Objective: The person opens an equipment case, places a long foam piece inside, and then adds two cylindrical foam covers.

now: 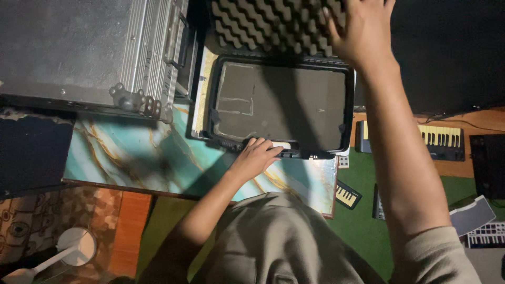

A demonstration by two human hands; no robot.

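Here, 1 black hard case (281,108) lies open on the marbled teal surface (131,158), its lid already raised and its flat grey foam bed bare, so nothing is packed in it yet as far as I can judge. The left hand (258,155) rests on the case's near rim, fingers curled lightly over the edge, while the right hand (363,29) presses flat, fingers spread, against the egg-crate foam lid (268,23). Left of the case sits 1 ribbed metal flight case (105,47); right of it, 1 keyboard (439,138).

Grey-beige short-sleeved shirt, bare forearms, bare hands, no rings or watch visible
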